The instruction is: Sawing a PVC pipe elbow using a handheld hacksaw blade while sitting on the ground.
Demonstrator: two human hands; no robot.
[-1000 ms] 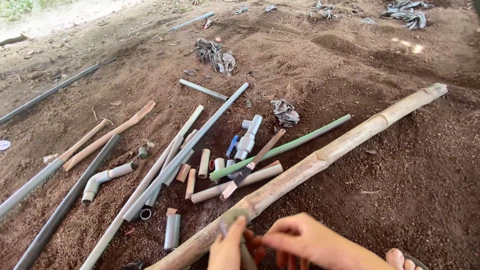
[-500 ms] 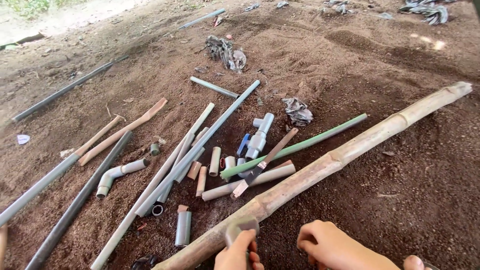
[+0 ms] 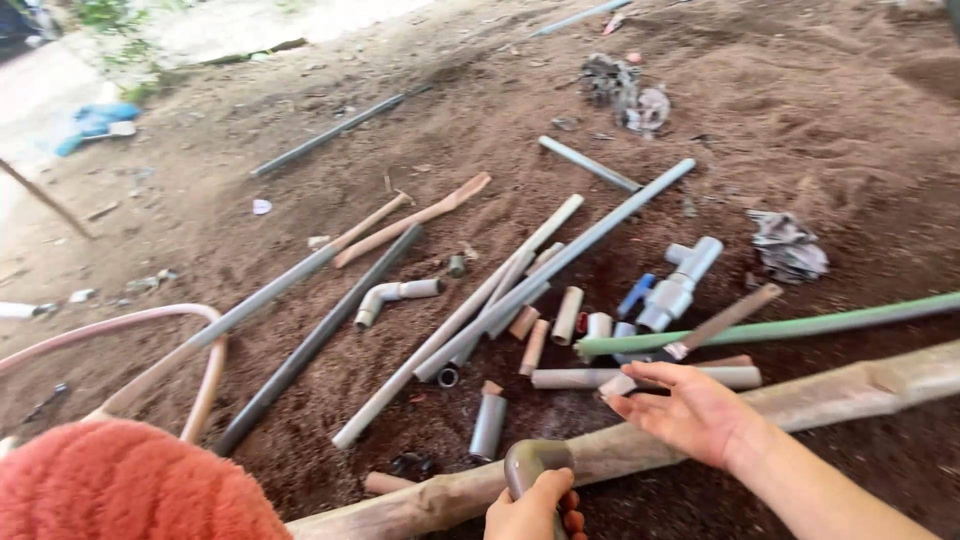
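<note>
My left hand (image 3: 533, 506) at the bottom edge grips a short grey pipe elbow (image 3: 533, 463), held just in front of a long bamboo pole (image 3: 830, 392) lying across the dirt. My right hand (image 3: 688, 408) hovers open, palm up, over the pole, its fingertips next to a short beige pipe piece (image 3: 640, 378). Beyond it lie a green pipe (image 3: 780, 327), a grey valve fitting with a blue handle (image 3: 673, 285) and several short pipe offcuts (image 3: 565, 317).
Long grey and white pipes (image 3: 540, 275) lie diagonally on the soil, with a grey elbow pipe (image 3: 390, 296), a dark pipe (image 3: 310, 345) and a wooden stick (image 3: 415, 217). A pink hose (image 3: 190, 345) curves at left. A red fuzzy object (image 3: 120, 485) fills the bottom left corner.
The view has swung left and closer. My right hand has let go near the pole and lifted open toward the short pipes. My left hand still holds the elbow.
</note>
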